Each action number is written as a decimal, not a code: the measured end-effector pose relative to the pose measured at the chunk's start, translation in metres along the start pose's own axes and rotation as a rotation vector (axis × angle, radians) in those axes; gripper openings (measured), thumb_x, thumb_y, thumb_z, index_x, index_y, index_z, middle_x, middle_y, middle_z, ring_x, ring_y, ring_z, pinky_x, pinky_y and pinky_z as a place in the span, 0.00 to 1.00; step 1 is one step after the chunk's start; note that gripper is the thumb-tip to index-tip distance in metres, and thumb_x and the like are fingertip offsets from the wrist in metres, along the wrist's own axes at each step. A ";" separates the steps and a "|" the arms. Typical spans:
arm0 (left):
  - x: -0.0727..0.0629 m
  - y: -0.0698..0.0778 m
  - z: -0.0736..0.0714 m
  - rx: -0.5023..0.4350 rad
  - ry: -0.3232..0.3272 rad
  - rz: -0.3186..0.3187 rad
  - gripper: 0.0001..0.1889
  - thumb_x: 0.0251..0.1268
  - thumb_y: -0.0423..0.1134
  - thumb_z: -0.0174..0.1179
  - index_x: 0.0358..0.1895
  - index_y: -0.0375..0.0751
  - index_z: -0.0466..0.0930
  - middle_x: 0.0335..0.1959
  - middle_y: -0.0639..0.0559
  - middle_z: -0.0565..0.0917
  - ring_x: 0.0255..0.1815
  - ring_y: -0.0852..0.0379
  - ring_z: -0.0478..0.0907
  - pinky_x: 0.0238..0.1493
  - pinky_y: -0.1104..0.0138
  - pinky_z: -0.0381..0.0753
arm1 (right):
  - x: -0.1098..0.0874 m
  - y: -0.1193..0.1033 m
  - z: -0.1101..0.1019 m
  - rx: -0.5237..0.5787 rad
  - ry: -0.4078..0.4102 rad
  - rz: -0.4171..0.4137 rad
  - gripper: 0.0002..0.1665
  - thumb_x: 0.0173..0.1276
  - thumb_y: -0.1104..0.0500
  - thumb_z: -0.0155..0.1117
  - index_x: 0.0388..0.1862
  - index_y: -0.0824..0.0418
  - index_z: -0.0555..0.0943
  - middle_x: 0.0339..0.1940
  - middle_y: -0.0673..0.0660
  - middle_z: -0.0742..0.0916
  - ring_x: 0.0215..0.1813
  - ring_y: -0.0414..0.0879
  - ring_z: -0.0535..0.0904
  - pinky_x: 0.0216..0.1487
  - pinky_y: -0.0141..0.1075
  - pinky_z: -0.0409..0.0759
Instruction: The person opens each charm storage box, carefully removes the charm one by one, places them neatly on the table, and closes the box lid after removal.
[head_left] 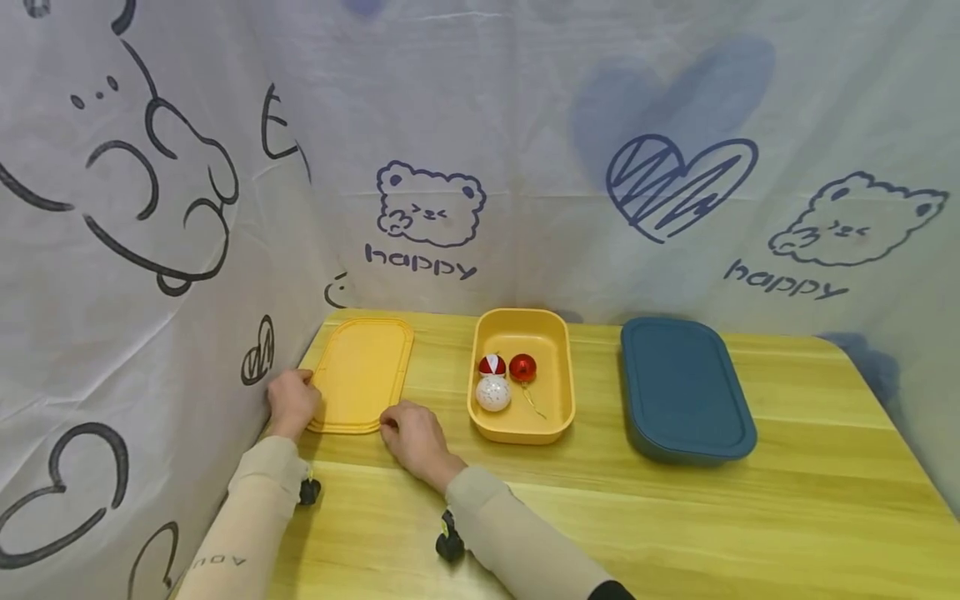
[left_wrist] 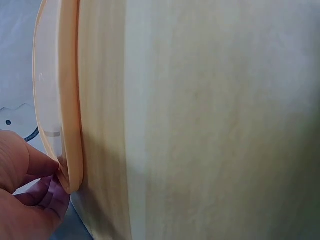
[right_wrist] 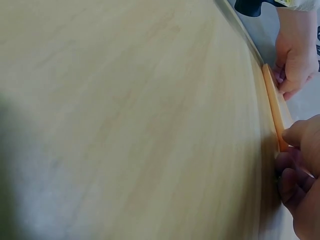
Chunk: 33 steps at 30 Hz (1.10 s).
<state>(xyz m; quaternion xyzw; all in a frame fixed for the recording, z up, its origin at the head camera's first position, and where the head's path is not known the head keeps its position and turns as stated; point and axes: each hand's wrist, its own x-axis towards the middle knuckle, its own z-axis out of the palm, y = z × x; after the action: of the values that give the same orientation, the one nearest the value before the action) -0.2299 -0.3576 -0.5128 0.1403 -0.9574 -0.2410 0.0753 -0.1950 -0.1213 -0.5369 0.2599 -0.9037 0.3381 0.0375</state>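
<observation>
A yellow lid lies at the left of the wooden table, its rim close over the surface. My left hand pinches its near left corner; in the left wrist view the thumb and fingers of that hand close around the lid's rim. At the near right corner, my right hand grips the edge, thumb above and fingers curled below, as the right wrist view shows of this hand. To the right, an open yellow container holds a red ball ornament, a white speckled ball and a red-and-white ball.
A dark blue container with its lid on stands right of the yellow container. White cloth with drawings hangs behind the table and along its left side, close by my left hand. The wooden tabletop extends toward me and to the right.
</observation>
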 end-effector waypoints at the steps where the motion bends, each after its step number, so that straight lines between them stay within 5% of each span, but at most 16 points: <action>1: 0.000 -0.001 0.000 -0.002 0.005 0.003 0.23 0.63 0.24 0.49 0.60 0.23 0.83 0.58 0.24 0.83 0.64 0.23 0.76 0.69 0.40 0.75 | -0.001 0.000 -0.001 0.004 -0.001 -0.005 0.07 0.75 0.59 0.69 0.45 0.55 0.92 0.42 0.50 0.92 0.45 0.41 0.88 0.47 0.29 0.84; 7: -0.005 -0.002 0.000 -0.018 0.030 0.015 0.22 0.66 0.25 0.49 0.59 0.19 0.82 0.57 0.23 0.84 0.62 0.23 0.77 0.67 0.39 0.76 | -0.008 -0.004 -0.010 0.034 0.005 -0.051 0.08 0.76 0.57 0.68 0.46 0.56 0.91 0.45 0.51 0.92 0.48 0.41 0.88 0.51 0.29 0.84; 12: -0.009 0.014 -0.003 -0.009 0.095 0.090 0.19 0.72 0.28 0.51 0.57 0.20 0.83 0.53 0.22 0.85 0.55 0.22 0.81 0.59 0.38 0.80 | -0.016 -0.009 -0.029 0.084 0.066 -0.059 0.08 0.75 0.57 0.69 0.46 0.58 0.92 0.45 0.51 0.93 0.49 0.42 0.89 0.52 0.30 0.85; 18: -0.011 0.053 0.000 -0.093 0.188 0.223 0.16 0.73 0.30 0.55 0.54 0.22 0.86 0.47 0.25 0.88 0.48 0.28 0.85 0.52 0.39 0.83 | -0.022 -0.002 -0.054 0.166 0.131 -0.035 0.09 0.75 0.55 0.70 0.46 0.57 0.92 0.44 0.51 0.93 0.32 0.33 0.81 0.37 0.21 0.77; 23: -0.015 0.091 0.008 -0.163 0.134 0.278 0.15 0.75 0.33 0.57 0.54 0.26 0.87 0.49 0.29 0.89 0.50 0.32 0.86 0.54 0.41 0.83 | -0.023 0.011 -0.081 0.225 0.207 0.006 0.09 0.74 0.56 0.70 0.47 0.59 0.92 0.43 0.53 0.93 0.28 0.32 0.74 0.32 0.22 0.73; 33: -0.026 0.143 0.023 -0.304 0.063 0.347 0.14 0.76 0.38 0.61 0.54 0.32 0.89 0.51 0.36 0.90 0.54 0.37 0.85 0.54 0.46 0.84 | -0.027 0.048 -0.123 0.215 0.415 0.034 0.05 0.69 0.60 0.74 0.40 0.61 0.92 0.36 0.56 0.91 0.34 0.48 0.84 0.36 0.29 0.79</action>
<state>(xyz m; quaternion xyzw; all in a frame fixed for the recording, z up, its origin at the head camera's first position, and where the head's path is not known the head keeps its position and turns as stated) -0.2436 -0.2191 -0.4661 -0.0316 -0.9170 -0.3613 0.1659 -0.2088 -0.0015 -0.4774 0.1719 -0.8396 0.4793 0.1889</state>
